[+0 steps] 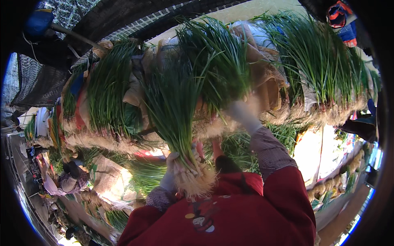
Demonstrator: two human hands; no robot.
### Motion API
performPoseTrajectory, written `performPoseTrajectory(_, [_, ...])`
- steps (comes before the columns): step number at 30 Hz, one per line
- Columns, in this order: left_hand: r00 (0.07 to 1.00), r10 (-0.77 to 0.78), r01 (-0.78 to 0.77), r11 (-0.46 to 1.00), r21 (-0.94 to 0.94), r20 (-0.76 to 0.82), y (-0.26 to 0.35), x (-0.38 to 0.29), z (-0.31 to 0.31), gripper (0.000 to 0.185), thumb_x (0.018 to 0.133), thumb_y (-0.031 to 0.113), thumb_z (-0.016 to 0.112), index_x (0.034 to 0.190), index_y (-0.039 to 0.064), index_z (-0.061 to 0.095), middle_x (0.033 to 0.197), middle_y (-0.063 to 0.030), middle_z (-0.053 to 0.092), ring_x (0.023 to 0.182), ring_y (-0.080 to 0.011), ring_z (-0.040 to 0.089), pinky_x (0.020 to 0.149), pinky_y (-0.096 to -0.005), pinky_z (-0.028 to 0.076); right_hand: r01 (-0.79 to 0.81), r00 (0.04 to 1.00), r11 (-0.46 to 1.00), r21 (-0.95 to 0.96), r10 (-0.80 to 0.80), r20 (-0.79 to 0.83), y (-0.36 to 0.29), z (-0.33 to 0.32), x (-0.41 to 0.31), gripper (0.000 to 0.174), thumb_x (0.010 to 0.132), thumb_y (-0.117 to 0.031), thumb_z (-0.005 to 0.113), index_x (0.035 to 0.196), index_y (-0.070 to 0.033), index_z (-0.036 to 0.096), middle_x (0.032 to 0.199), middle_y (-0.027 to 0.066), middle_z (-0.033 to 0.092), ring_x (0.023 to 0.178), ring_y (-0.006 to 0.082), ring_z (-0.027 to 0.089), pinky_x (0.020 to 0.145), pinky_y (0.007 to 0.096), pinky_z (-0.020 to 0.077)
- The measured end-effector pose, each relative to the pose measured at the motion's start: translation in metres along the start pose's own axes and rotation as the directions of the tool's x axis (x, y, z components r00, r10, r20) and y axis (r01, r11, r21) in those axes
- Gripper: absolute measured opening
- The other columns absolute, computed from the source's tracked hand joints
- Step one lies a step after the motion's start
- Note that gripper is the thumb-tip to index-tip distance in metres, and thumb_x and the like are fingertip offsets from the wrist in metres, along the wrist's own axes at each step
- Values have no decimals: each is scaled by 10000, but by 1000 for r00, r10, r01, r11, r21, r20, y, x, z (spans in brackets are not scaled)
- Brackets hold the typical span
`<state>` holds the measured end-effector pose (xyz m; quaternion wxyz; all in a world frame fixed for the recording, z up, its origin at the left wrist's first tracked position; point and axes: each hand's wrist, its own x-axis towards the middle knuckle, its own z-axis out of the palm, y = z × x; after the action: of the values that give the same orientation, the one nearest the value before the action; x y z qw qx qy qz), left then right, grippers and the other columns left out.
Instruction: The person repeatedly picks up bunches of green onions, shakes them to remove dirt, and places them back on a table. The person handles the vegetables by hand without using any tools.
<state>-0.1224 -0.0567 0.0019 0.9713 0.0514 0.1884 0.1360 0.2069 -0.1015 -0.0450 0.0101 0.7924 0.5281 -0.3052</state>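
My left hand (172,163), in a pale glove, is closed around a bunch of green onions (181,123) just above the bulbs. Their whitish roots hang in front of my chest, and the long leaves point away from me. Blurred by motion, my gloved right hand (244,113) is at the root end of a pile of green onions (215,61) on the bench. Whether its fingers have hold of any stalks is too blurred to make out.
More rows of green onions (323,67) (107,89) lie along the bench, roots towards me. Brown wrapping sheets (267,77) separate some piles. Loose leaves (240,150) cover the ground by my feet. Another person (72,178) is at lower left, near a brown sheet (110,178).
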Motion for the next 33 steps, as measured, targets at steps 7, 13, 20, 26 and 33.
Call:
performPoseTrajectory(7, [994, -12, 21, 997, 79, -113, -2, 0, 3, 725, 769, 356, 624, 1306, -99, 449, 1279, -261, 527, 1212, -349, 518, 1096, -471, 366, 103, 947, 560, 822, -308, 91, 25, -6, -25, 290, 861, -320, 693, 856, -31, 710, 696, 35, 607, 579, 98, 500, 528, 240, 417])
performPoseTrajectory(13, [991, -15, 21, 999, 45, -129, -17, 24, 12, 725, 776, 282, 595, 1345, -116, 384, 1393, -293, 422, 1294, -429, 426, 1086, -535, 373, -69, 988, 327, 943, -109, 110, -80, 11, -42, 388, 885, -368, 685, 835, 14, 640, 649, 4, 570, 564, 81, 487, 515, 235, 388])
performPoseTrajectory(20, [996, 26, -26, 1000, 10, -85, -19, 32, 14, 734, 794, 338, 603, 1353, -88, 390, 1360, -290, 457, 1274, -439, 446, 988, -581, 454, 7, 1000, 720, 694, -13, 3, -57, -13, -23, 440, 882, -422, 674, 985, 5, 656, 682, 56, 570, 613, 145, 540, 600, 285, 457])
performPoseTrajectory(26, [992, 28, -31, 999, -24, -123, -25, 43, 2, 744, 774, 320, 614, 1352, -90, 387, 1339, -305, 471, 1208, -444, 509, 1029, -587, 416, 145, 981, 715, 684, -193, -5, -67, -6, -28, 389, 906, -402, 646, 914, -13, 645, 705, 48, 577, 622, 140, 525, 602, 301, 444])
performPoseTrajectory(33, [988, 69, -64, 997, 39, -135, -14, 42, -22, 730, 765, 240, 621, 1367, -82, 362, 1327, -293, 471, 1315, -454, 382, 1111, -600, 299, 18, 992, 814, 580, 58, -113, -5, -3, -26, 458, 943, -450, 558, 1106, -37, 671, 900, 115, 687, 832, 201, 639, 821, 338, 510])
